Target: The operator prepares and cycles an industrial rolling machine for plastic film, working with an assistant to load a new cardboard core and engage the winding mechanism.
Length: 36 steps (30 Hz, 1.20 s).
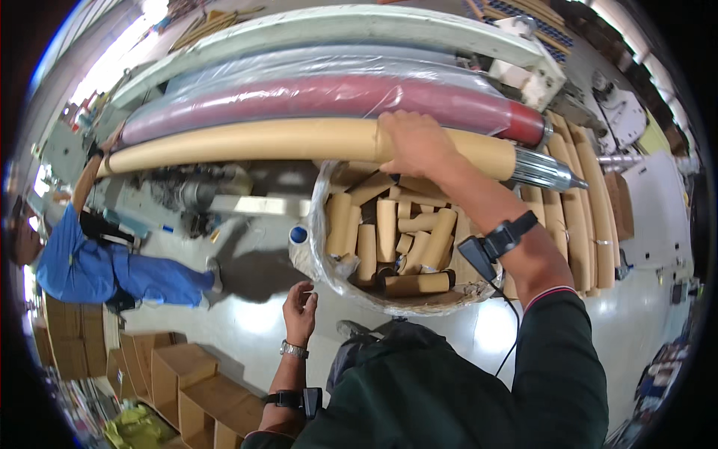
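Cardboard tube [247,144], long and tan, lies across the machine just above the round bin [320,224], running from a co-worker's hand at its far left end to a shiny metal shaft end [542,170] on its right. Behind that tube, farther from the bin, sit a dark red roll wrapped in clear plastic film [329,99] and a greyish wrapped roll [299,63], both under a pale machine beam [329,26]. To the right of the bin, a row of long tan tubes [580,202] lies side by side. To the left of the bin stands a co-worker in blue clothing [112,269], one arm raised to the long tube's end. Below and left of the bin, open brown cartons [187,382] are stacked on the grey floor.

The bin itself is lined with clear plastic and holds many short cardboard cores [389,239], most standing on end, a few lying crosswise near the front rim. A small blue-capped bottle [298,236] sits against the bin's left wall.

Right hand [415,142] is laid over the top of the long tube above the bin, fingers wrapped on it, a black strap on the wrist. Left hand [301,307] hangs just below the bin's front rim, fingers loosely curled and apart, holding nothing, with a metal watch on the wrist.
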Each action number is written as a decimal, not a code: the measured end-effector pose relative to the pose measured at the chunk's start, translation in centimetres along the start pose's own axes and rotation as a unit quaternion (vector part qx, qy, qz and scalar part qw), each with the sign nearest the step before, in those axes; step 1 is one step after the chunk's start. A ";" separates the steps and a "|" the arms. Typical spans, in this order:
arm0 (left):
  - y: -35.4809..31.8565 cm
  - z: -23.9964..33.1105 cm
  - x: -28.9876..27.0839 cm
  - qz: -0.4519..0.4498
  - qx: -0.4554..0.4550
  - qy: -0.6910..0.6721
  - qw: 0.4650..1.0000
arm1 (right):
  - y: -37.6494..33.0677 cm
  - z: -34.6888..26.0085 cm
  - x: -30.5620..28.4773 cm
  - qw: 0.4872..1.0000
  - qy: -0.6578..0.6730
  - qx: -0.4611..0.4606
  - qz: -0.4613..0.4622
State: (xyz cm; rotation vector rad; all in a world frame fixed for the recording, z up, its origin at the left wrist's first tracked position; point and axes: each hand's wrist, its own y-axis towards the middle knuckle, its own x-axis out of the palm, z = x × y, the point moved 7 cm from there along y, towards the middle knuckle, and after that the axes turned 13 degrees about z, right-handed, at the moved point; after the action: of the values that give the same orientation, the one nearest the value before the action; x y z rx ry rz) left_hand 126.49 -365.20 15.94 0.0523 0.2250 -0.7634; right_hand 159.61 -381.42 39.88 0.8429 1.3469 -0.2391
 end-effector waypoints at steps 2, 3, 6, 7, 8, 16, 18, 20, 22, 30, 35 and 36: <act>-1.3 -1.0 -1.3 0.040 -0.024 -0.004 0.999 | 0.6 -0.9 0.1 1.000 0.020 -0.019 -0.009; -2.3 -1.9 -2.0 0.049 -0.032 0.008 0.998 | 0.9 -1.3 -0.3 0.999 0.027 -0.025 -0.011; -5.1 -4.2 -4.4 0.094 -0.042 0.083 0.991 | 1.0 -1.7 -1.2 0.992 0.043 0.058 -0.107; -6.3 -5.4 -5.0 0.101 -0.068 0.089 0.989 | -0.2 -0.9 -1.0 0.999 0.045 0.005 -0.005; -7.5 -6.5 -5.4 0.121 -0.097 0.091 0.984 | -0.8 0.2 -0.1 1.000 0.014 0.001 -0.019; -13.6 -10.8 -13.5 0.258 -0.190 0.053 0.946 | -0.9 -2.8 -1.8 0.999 0.036 0.018 -0.017; -12.9 -13.0 -15.3 0.258 -0.207 0.062 0.942 | -0.6 -3.2 -1.9 0.998 0.029 0.049 -0.028; -11.5 -15.8 -16.8 0.251 -0.206 0.049 0.944 | -1.2 -1.7 -1.3 0.998 0.028 0.017 0.047; -9.3 -17.3 -19.1 0.247 -0.202 0.041 0.947 | -1.2 -1.5 -1.1 0.998 0.044 0.033 0.021; 1.7 -15.8 -32.8 0.221 -0.152 0.094 0.959 | 4.7 -13.4 1.9 0.998 0.018 0.002 0.060; 10.7 -12.1 -39.6 0.250 -0.094 0.074 0.961 | 15.6 -27.2 7.4 0.998 0.023 -0.011 0.066; 12.7 -11.9 -40.1 0.247 -0.090 0.049 0.963 | 17.5 -29.0 8.2 0.999 0.025 0.004 0.033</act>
State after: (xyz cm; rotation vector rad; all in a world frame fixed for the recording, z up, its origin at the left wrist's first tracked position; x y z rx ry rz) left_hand 105.05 -327.29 12.79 -0.0276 0.3578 -0.2397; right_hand 150.28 -347.90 39.61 0.9041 1.3632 -0.1729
